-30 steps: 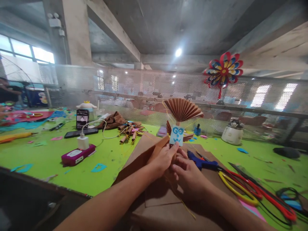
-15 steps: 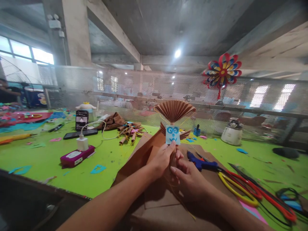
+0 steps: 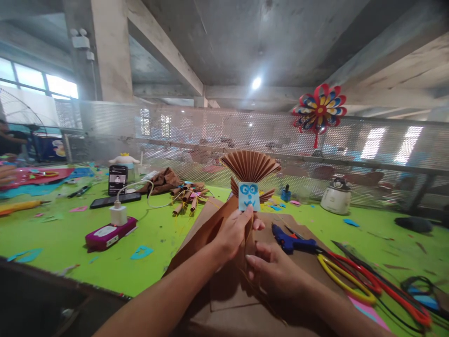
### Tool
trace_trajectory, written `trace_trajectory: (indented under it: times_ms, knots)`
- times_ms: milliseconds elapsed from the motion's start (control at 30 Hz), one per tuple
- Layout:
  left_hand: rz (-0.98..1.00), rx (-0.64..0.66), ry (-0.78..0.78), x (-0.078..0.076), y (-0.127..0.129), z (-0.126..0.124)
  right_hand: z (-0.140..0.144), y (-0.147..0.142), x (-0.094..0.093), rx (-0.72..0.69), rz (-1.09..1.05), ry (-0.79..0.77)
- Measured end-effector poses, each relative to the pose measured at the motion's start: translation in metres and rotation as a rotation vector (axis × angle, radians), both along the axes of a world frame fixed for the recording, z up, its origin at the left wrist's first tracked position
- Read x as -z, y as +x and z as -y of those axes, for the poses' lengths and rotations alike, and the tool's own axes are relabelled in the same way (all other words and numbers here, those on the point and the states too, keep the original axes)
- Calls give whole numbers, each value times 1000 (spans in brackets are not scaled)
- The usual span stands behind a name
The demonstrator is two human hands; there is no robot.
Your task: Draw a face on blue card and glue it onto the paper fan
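A pleated brown paper fan figure (image 3: 251,164) stands upright in my left hand (image 3: 234,230), gripped below its blue face card (image 3: 249,196) with the thumb at the card's lower edge. Drawn eyes and a mouth show on the card. Just below and to the right, my right hand (image 3: 268,267) has its fingers curled round a thin yellow string (image 3: 258,296) that trails down over the brown paper (image 3: 228,295). The exact pinch is partly hidden by the fingers.
A blue glue gun (image 3: 293,239), yellow-handled scissors (image 3: 345,280) and red-handled scissors (image 3: 403,297) lie to the right. On the left are a purple power strip (image 3: 111,233), a phone (image 3: 118,180) and several brown paper rolls (image 3: 187,196). A white pot (image 3: 336,196) stands behind.
My right hand has slid slightly downward, away from my left hand, along the string. My left hand still holds the fan figure; the whole view has shifted a little.
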State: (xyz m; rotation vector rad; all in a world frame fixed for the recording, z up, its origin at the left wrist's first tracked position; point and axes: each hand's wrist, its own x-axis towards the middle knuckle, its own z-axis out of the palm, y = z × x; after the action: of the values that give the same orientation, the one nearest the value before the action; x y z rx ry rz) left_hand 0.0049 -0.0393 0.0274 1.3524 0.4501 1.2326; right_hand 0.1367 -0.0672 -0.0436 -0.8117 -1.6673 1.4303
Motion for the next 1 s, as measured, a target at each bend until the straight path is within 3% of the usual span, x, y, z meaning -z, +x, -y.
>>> trace_trajectory:
  times_ms: [567,800,1000]
  knots:
    - [49,-4,-25,3,0,-8,6,-3,-9,-2,66,96]
    - [55,-104,-14,-2,2,-2,4,-6,-6,-12,24,14]
    - [46,-115,-11,-4,3,-4,4,-7,-4,-27,-21,-55]
